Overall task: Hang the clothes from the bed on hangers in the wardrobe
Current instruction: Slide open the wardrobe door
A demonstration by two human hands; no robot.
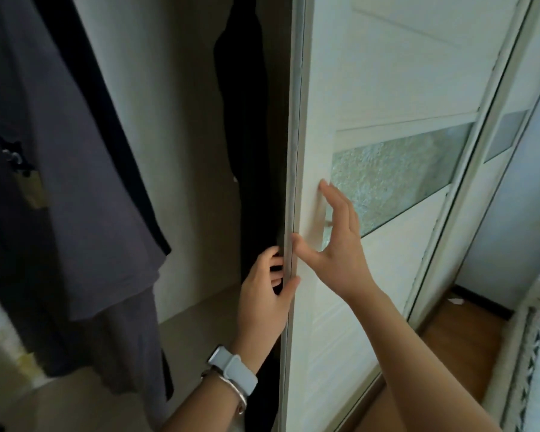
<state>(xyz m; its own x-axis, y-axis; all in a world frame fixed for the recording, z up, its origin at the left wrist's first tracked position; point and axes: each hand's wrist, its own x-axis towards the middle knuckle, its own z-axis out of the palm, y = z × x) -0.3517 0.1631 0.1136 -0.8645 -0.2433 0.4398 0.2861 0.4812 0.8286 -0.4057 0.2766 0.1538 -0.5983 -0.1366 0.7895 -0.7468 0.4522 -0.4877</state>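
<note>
Door edge (293, 182): left hand (262, 302) grips | right hand (337, 241) flat | tag (35, 190) blurred

The wardrobe (194, 151) is standing open on its left side, with its white sliding door (387, 73) covering the right and a band of frosted patterned glass (396, 169) running across the door's middle. Inside, a greyish-purple garment (60, 182) is hanging at the left in front of the pale back wall. A tan tag (33, 188) is dangling on its front, and a darker garment (106, 120) is showing just behind it. A long black garment (247, 120) is hanging further right, just beside the door's inner edge and reaching down towards the wardrobe floor. A second door (505, 132) is showing beyond the first at the far right.
</note>
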